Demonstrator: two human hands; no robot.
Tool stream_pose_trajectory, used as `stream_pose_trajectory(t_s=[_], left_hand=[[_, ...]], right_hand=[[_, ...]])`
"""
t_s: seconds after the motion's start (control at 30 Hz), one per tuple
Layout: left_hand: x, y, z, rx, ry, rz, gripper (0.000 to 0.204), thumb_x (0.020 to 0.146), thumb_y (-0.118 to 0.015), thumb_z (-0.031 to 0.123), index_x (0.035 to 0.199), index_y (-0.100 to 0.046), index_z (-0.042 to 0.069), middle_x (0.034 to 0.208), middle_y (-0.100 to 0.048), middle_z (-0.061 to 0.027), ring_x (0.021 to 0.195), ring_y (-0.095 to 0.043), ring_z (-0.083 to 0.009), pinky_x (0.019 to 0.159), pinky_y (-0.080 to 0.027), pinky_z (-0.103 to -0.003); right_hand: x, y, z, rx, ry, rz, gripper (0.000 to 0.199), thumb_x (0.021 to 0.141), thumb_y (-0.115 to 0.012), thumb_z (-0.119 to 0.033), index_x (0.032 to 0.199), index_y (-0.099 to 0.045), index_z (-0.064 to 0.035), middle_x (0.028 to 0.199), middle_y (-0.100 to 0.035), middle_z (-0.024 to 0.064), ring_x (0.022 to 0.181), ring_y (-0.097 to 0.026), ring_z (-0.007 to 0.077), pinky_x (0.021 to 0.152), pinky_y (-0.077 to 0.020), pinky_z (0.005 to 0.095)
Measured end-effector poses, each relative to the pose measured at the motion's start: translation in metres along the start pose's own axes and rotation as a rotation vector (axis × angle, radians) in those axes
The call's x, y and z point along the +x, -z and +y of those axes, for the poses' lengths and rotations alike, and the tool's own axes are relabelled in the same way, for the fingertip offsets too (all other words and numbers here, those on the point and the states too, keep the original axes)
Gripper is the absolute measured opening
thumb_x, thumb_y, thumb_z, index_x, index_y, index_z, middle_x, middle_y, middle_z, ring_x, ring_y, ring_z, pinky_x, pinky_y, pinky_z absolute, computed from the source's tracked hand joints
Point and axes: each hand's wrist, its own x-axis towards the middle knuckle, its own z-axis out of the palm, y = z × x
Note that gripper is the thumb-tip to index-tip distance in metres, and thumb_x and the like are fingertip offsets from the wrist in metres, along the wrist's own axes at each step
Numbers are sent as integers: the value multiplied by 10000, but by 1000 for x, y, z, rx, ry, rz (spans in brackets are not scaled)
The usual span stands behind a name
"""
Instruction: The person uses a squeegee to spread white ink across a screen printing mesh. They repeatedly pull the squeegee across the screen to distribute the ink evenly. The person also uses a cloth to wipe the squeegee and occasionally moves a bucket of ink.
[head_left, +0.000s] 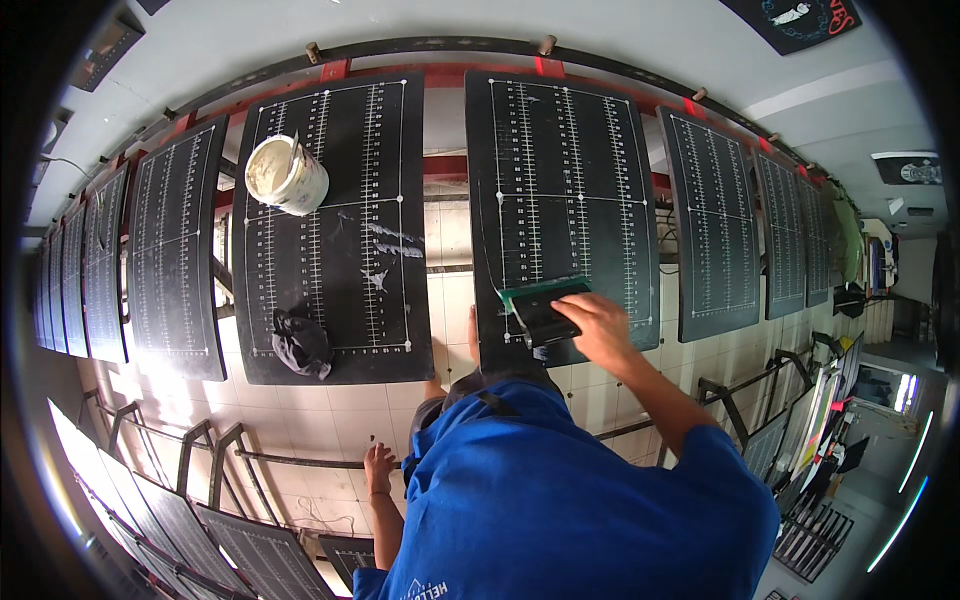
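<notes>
My right hand (598, 326) is closed on the near side of a squeegee (541, 318) with a black body and a green edge. The squeegee is over the near part of a black board (611, 240) marked with white scales and lines; whether it touches the board is hard to tell. Low beside my body hangs my left hand (379, 468), its fingers loosely apart and nothing plainly in them. On the board to the left (341, 270) stand a white bucket (312, 187) of pale paste with a thin tool in it, and a crumpled dark cloth (301, 344).
More marked boards line up left (177, 250) and right (718, 270) on a red and black frame (445, 165). Behind me are black metal rails (300, 458) and further boards (268, 553). Pale smears (395, 243) mark the left board. Tiled floor (455, 295) shows between boards.
</notes>
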Motion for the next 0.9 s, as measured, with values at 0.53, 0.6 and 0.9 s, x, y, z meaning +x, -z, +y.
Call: stream_pose_trajectory(t_s=[0.53,0.6,0.9], left_hand=[[-34,27,53,206,-4,150,396,1004,-553,393,1251,-568,85,1071,-680,-74,850,-665,-185,642,-520,-312],[-34,24,42,180,31,118,388,1003,-553,395,1237,-571,86,1072,-676,-69,848,-663,-186,637,-517,-308],[34,27,47,295,27,-4,463,997,-532,416,1250,-560,29,1087,-670,-116,828,-656,-206,638,-515,-327]], right_hand=[[321,33,173,-259,-92,191,334,816,-625,-129,1137,-713,-156,1176,-699,38,1077,-665,296,904,-543,443],[297,33,166,-253,-95,140,340,811,-645,-127,1142,-708,-172,1172,-692,24,1053,-670,295,900,-549,433],[44,9,59,-174,-215,160,429,729,-668,-4,1124,-708,-166,1105,-690,2,965,-680,265,775,-576,421]])
